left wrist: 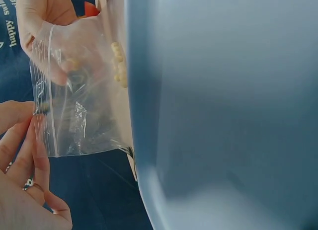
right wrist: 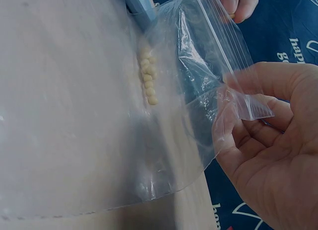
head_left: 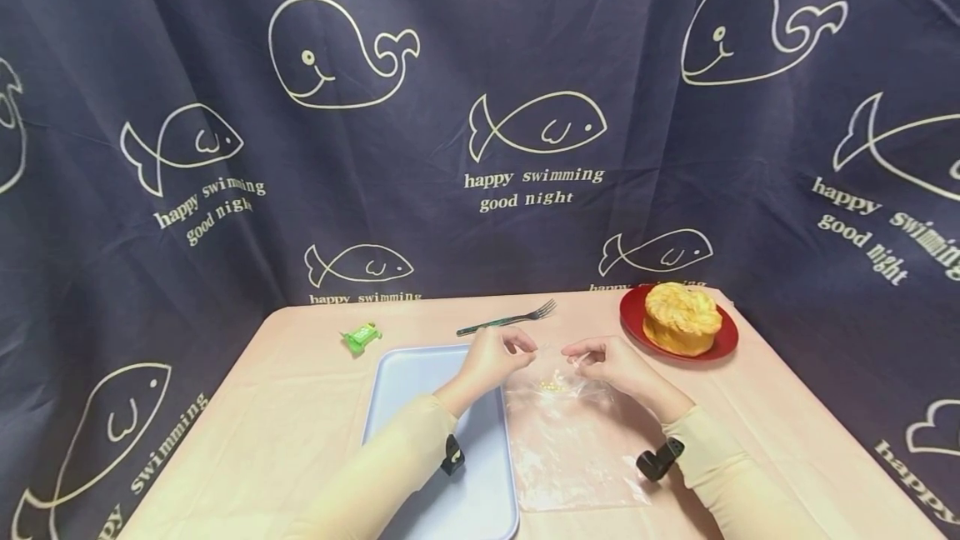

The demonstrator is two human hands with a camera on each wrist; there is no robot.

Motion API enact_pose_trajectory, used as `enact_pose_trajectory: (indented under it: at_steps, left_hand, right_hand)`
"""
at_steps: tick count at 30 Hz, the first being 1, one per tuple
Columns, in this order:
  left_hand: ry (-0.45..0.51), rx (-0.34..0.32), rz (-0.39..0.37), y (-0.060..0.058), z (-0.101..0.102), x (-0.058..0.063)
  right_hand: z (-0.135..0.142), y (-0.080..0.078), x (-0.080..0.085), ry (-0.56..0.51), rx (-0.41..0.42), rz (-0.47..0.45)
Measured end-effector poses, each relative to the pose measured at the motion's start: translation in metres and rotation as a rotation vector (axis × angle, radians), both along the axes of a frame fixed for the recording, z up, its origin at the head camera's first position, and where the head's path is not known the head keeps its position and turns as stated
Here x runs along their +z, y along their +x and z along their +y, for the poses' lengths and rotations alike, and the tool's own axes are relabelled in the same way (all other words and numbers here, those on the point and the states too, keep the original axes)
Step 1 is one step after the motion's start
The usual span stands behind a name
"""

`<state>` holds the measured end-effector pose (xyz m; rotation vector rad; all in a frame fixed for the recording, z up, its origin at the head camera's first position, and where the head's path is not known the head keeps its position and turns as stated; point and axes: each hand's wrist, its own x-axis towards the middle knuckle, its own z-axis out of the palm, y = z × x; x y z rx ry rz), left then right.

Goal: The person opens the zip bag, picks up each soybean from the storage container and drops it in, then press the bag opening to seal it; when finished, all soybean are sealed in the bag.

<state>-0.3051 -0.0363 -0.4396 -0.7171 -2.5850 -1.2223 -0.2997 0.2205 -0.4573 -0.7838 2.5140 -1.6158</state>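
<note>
A clear zip-lock bag lies on the table with its zip end raised between both hands. My left hand pinches one corner of that end between thumb and fingertips; the left wrist view shows this left hand at the bag's zip strips. My right hand pinches the other side, and in the right wrist view the right hand has the film bunched under its thumb. Several small round pale-yellow beans, like soybeans, sit inside the bag below the zip. Whether the zip is parted, I cannot tell.
A light-blue tray lies left of the bag, under my left forearm. Behind the hands is a dark fork. A red plate with a golden bread stands back right; a green-wrapped candy lies back left.
</note>
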Motion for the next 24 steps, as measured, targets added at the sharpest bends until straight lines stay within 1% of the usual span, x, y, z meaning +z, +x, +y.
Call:
enact_pose_trajectory:
  at_steps: [4,6,8,10,13,16,20,24]
  left_hand:
    - [0.027,-0.008,0.015,-0.001,-0.006,-0.003]
    - [0.046,-0.016,0.023,0.000,-0.011,-0.002]
    - [0.048,-0.024,0.023,0.001,-0.018,0.000]
    - [0.026,-0.042,0.006,0.004,-0.027,0.003]
    - [-0.030,-0.077,-0.029,0.006,-0.044,0.004]
    - [-0.076,-0.109,-0.084,0.009,-0.062,0.004]
    - [-0.086,-0.152,-0.173,0.015,-0.086,-0.001]
    - [-0.104,-0.206,-0.224,0.020,-0.106,-0.008]
  right_hand:
    - [0.000,0.001,0.000,-0.003,0.000,0.003]
    - [0.000,0.001,0.000,-0.007,-0.004,0.002]
    - [0.000,0.001,0.000,-0.009,-0.010,-0.003]
    - [0.000,0.001,0.000,-0.009,-0.012,-0.007]
    - [0.000,0.000,0.000,0.001,-0.018,-0.002]
    - [-0.001,0.000,-0.001,0.017,-0.027,0.011]
    - [-0.002,-0.001,-0.001,0.026,-0.026,0.035]
    - [-0.004,0.000,-0.001,0.035,-0.025,0.044]
